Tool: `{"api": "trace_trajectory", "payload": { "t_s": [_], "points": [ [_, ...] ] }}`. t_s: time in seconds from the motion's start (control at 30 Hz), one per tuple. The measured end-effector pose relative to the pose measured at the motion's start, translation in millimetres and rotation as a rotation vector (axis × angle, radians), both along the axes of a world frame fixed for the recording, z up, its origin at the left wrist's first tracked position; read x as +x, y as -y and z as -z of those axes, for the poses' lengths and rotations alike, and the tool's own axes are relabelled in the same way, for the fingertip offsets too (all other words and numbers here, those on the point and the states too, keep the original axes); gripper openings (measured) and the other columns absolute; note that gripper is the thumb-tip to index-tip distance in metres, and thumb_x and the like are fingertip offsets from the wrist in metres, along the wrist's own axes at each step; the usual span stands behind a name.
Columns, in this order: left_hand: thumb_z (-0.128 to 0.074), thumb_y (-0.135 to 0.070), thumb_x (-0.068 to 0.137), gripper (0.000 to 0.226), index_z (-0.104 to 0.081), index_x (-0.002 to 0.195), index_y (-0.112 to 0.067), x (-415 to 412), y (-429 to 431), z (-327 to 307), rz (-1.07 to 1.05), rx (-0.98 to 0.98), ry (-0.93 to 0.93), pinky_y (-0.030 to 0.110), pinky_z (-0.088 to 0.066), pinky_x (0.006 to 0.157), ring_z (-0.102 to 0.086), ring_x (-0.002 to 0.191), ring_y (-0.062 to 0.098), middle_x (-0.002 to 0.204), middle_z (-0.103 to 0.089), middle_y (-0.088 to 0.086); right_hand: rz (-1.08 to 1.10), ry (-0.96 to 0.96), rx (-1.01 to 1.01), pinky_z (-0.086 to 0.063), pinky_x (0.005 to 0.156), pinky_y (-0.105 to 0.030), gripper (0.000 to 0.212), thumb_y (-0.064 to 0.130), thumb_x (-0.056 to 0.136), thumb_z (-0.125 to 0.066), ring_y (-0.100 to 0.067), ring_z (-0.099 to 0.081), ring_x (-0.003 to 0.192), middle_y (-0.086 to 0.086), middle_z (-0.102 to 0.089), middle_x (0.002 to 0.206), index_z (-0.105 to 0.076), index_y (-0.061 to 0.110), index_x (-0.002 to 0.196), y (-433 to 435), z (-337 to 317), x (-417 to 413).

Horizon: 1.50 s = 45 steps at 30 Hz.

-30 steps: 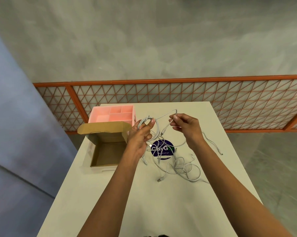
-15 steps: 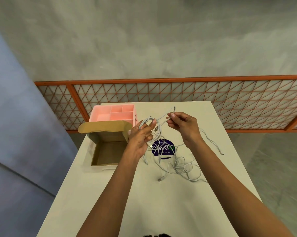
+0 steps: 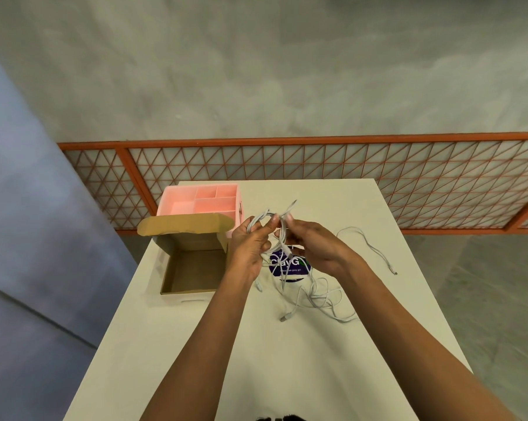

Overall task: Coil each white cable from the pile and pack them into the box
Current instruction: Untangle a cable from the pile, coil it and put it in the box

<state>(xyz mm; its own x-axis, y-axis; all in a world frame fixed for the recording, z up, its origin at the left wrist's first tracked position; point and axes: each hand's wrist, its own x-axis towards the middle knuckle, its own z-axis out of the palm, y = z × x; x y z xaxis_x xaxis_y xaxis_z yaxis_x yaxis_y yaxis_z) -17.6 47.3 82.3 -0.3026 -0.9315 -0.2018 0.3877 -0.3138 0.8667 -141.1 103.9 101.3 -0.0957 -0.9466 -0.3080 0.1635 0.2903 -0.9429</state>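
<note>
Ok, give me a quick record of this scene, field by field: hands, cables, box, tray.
left hand: holds a partly coiled white cable above the table
right hand: pinches the same cable next to the left hand
pile: loose white cables on the table, partly over a round blue sticker
box: cardboard, lid open, no cable visible inside
tray: pink, divided, behind the box

Blue sticker (image 3: 294, 262): upper part covered by right hand (image 3: 316, 247) and cables (image 3: 320, 299); small print illegible. Pink tray (image 3: 177, 205): near edge hidden behind box flap (image 3: 183, 224). Connector (image 3: 284, 319): type too small to determine. Forearms cut by bottom edge.
</note>
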Motion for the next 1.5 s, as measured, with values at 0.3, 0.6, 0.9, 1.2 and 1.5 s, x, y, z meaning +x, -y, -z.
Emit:
{"api": "trace_trajectory", "payload": {
  "t_s": [0.3,0.6,0.9,1.2,1.5],
  "points": [
    [-0.074,-0.004,0.078,0.017,-0.065,0.088,-0.014,3.2,3.6,-2.2,-0.125,0.043,0.019,0.014,-0.028,0.037,-0.037,0.042,0.001,0.076,-0.059,-0.001,0.070,-0.376,0.024,-0.049,0.073,-0.025,0.041,0.011,0.073,-0.080,-0.016,-0.061,0.080,-0.004,-0.059,0.090,-0.056,0.007,0.106,-1.8,-18.6,5.4],
    [-0.075,-0.002,0.077,0.019,-0.063,0.081,-0.017,10.7,13.3,-1.3,-0.272,-0.048,0.088,0.021,-0.045,0.049,-0.059,0.060,0.012,0.075,-0.066,-0.001,-0.252,-0.393,-0.023,-0.038,0.066,-0.026,0.022,-0.003,0.089,-0.059,-0.023,-0.047,0.076,-0.009,-0.051,0.070,-0.068,0.003,0.108,-12.1,-44.2,7.1],
    [-0.076,-0.012,0.078,0.012,-0.068,0.087,-0.013,20.8,12.2,10.5,-0.397,-0.211,0.330,0.031,-0.056,0.074,-0.065,0.076,0.014,0.082,-0.069,0.001,-0.325,-0.377,-0.105,-0.038,0.072,-0.022,0.020,0.001,0.090,-0.059,-0.019,-0.050,0.081,-0.018,-0.060,0.088,-0.070,0.003,0.107,-23.5,-52.1,-0.5],
    [-0.074,-0.008,0.079,0.019,-0.061,0.075,-0.021,24.6,20.3,-3.8,-0.288,-0.059,0.071,0.025,-0.044,0.058,-0.056,0.064,0.007,0.067,-0.066,-0.009,-0.246,-0.143,-0.097,-0.042,0.058,-0.009,0.025,-0.004,0.091,-0.052,0.003,-0.058,0.064,0.003,-0.064,0.073,-0.064,-0.003,0.113,-29.6,-52.7,-22.0],
    [-0.069,0.014,0.071,0.036,-0.052,0.078,-0.017,34.7,24.3,-7.7,-0.042,-0.127,0.026,0.036,-0.050,0.085,-0.066,0.077,0.016,0.080,-0.067,0.003,-0.219,-0.218,-0.033,-0.037,0.057,-0.015,0.023,-0.003,0.095,-0.047,-0.004,-0.048,0.066,0.000,-0.059,0.084,-0.067,0.010,0.097,-36.2,-48.7,-42.0]
  ]
}}
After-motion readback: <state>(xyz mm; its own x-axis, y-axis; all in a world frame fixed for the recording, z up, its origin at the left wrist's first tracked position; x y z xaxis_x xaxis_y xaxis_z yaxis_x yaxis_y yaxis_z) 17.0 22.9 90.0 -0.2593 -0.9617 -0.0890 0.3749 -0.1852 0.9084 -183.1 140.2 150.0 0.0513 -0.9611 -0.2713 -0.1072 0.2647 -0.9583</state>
